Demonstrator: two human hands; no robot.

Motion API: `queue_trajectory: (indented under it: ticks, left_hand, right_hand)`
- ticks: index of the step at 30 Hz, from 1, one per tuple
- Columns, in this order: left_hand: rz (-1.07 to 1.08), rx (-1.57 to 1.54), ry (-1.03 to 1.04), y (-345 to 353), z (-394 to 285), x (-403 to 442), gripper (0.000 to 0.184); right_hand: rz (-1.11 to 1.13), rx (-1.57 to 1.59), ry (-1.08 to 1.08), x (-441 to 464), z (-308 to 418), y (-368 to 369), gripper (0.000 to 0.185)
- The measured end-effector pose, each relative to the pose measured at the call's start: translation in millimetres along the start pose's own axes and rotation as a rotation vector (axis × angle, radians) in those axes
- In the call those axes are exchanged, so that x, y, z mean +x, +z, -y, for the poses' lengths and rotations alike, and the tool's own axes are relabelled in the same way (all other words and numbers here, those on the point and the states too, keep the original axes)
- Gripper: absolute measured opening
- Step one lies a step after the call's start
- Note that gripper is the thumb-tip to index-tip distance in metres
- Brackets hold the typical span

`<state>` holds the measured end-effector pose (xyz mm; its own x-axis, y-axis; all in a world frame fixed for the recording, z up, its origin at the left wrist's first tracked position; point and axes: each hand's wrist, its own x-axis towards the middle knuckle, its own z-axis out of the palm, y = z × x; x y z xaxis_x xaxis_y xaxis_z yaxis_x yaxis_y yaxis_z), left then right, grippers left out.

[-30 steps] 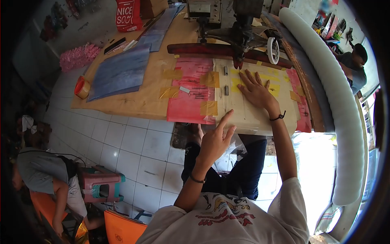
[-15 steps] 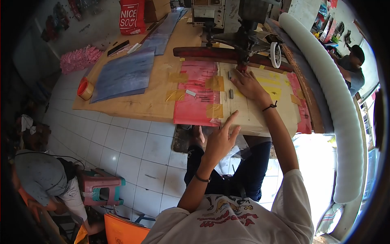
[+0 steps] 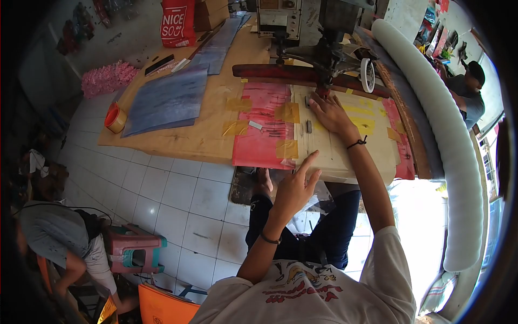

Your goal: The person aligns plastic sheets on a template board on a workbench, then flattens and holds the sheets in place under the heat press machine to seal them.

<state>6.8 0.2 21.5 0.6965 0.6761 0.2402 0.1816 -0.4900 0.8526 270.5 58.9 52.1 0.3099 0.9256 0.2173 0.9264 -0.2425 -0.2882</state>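
Note:
My right hand (image 3: 333,114) lies palm down on the beige work surface (image 3: 324,156), fingers stretched out. Its fingertips reach under the machine head (image 3: 322,65), close to a long dark red bar (image 3: 270,71). Small grey metal blocks (image 3: 309,126) lie just left of that hand. Nearer to me, my left hand (image 3: 295,190) is at the front edge of the table, forefinger and thumb apart. What looks like clear plastic sheet (image 3: 325,198) hangs beside it below the edge; whether the fingers touch it I cannot tell. A red strip (image 3: 259,129) with yellow tape lies further left.
Bluish translucent sheets (image 3: 167,100), a tape roll (image 3: 115,119) and a phone (image 3: 159,64) lie on the table's left part. A white padded roll (image 3: 431,119) runs along the right. One person (image 3: 59,237) bends over by a stool (image 3: 137,248); another (image 3: 468,92) is at far right.
Both my hands keep almost the same places; the view has shifted slightly. At lower left, the other person's arm has moved and shows more now.

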Motion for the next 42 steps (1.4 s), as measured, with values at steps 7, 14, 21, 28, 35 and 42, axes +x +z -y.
queue_trajectory:
  ticks: [7,14,21,28,35,42]
  left_hand:
    - [-0.021,-0.002,0.009,2,0,0,0.052]
    - [-0.140,0.017,0.127,11,10,-3,0.052]
    - [-0.055,-0.003,0.020,16,12,-2,0.049]
    - [0.001,-0.024,-0.055,9,2,-1,0.047]
    - [-0.006,-0.016,-0.065,8,-4,0,0.050]
    - [-0.015,-0.021,-0.006,9,2,1,0.051]
  right_hand:
    - [0.017,0.004,-0.069,-4,-3,-3,0.072]
    - [0.010,0.078,-0.036,-72,15,-42,0.061]
    - [-0.081,0.029,0.010,-112,-13,-44,0.051]
    - [-0.102,0.032,0.005,-113,-9,-44,0.050]
    - [-0.112,0.017,0.013,-114,-6,-47,0.052]
    - [-0.110,0.022,0.025,-114,-3,-51,0.054]
